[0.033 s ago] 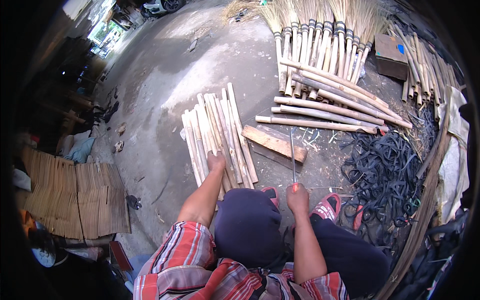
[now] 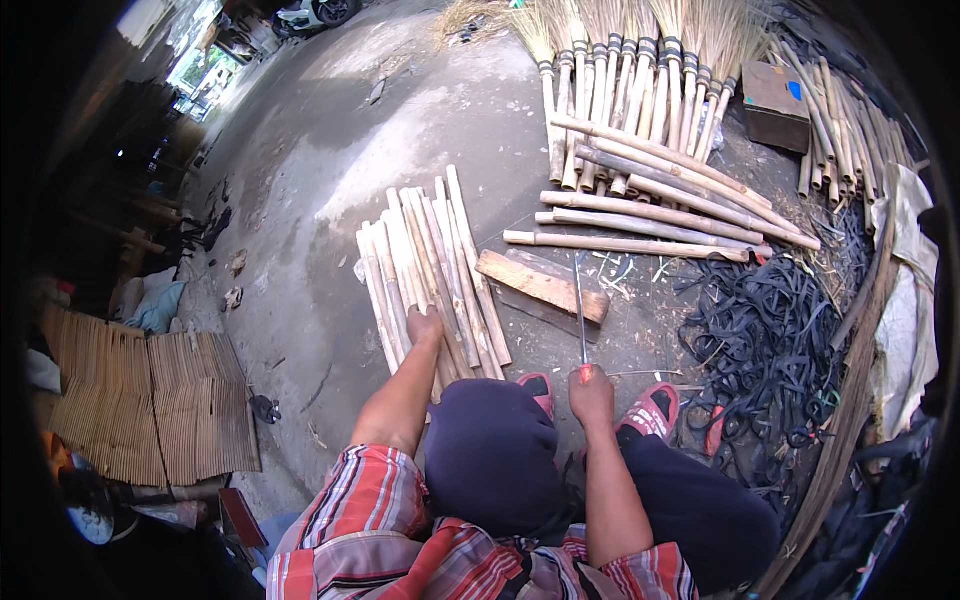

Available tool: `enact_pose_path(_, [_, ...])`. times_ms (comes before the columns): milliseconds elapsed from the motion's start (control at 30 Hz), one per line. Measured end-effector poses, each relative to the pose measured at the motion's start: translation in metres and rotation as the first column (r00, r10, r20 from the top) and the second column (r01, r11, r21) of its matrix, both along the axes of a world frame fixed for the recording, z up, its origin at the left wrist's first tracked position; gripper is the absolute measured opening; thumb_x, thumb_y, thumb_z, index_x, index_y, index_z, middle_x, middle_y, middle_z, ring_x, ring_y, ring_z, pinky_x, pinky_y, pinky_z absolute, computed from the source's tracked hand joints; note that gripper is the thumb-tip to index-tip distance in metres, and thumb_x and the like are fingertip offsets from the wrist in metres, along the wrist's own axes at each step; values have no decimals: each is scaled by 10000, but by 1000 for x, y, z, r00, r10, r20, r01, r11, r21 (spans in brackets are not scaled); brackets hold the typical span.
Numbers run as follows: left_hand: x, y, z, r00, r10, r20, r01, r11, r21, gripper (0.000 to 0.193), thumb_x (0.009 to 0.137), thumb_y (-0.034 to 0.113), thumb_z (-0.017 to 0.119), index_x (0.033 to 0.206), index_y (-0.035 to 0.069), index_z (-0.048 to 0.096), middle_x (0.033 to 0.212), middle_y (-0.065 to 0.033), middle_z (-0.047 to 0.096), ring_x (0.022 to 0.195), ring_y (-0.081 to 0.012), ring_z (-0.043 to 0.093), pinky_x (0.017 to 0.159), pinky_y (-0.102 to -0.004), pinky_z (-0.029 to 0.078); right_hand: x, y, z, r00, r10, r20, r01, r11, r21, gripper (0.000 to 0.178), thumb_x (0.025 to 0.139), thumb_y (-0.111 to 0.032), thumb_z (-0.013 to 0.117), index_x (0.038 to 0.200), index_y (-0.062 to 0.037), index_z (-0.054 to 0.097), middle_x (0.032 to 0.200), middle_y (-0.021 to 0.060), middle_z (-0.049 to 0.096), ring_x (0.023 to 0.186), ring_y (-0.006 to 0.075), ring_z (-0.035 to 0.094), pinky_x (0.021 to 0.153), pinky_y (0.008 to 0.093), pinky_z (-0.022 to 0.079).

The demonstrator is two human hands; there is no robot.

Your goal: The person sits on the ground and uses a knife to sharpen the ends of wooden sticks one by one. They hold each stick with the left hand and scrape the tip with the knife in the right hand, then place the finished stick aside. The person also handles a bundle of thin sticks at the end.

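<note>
In the head view, the left hand point(image 2: 425, 327) lies over the bamboo poles point(image 2: 440, 270) on the floor point(image 2: 300, 270); whether its fingers grip one, I cannot tell. The right hand point(image 2: 592, 398) has its fingers wrapped around a red-handled long-bladed tool point(image 2: 580, 312), its blade overlapping the wooden block point(image 2: 530, 280).

No lettering can be read; the white marks point(image 2: 649, 417) on the pink sandal point(image 2: 664, 399) are too small.

My left hand point(image 2: 425, 326) touches pale, round bamboo poles point(image 2: 444, 270); my right hand point(image 2: 592, 398) grips a slim, metal-bladed tool point(image 2: 582, 332) by its red handle point(image 2: 586, 374) near an oblong brown wooden block point(image 2: 530, 281).
</note>
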State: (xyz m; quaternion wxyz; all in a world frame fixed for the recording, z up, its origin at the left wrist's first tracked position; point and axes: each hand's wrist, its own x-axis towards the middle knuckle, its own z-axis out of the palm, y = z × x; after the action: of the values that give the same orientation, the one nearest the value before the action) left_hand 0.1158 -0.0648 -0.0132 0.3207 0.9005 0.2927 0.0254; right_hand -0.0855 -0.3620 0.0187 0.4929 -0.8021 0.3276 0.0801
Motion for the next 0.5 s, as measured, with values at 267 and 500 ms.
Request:
enact_pose_path(267, [92, -64, 24, 924, -378, 58, 352, 900, 257, 402, 938, 264, 678, 1300, 93, 643, 1314, -218, 565, 1272, -380, 518, 1114, -432, 398, 5, 3, -32, 988, -151, -28, 152, 948, 279, 286, 956, -298, 669, 927, -15, 645, 639, 65, 614, 494, 150, 604, 474, 338, 484])
enact_pose_path(500, [157, -199, 1, 522, -850, -67, 825, 483, 294, 538, 923, 162, 677, 1433, 99, 519, 1406, -220, 538, 1314, -411, 516, 1113, -451, 429, 9, -2, -15, 954, -240, -177, 298, 743, 600, 256, 977, -283, 672, 916, -38, 631, 644, 16, 594, 521, 118, 587, 466, 311, 463])
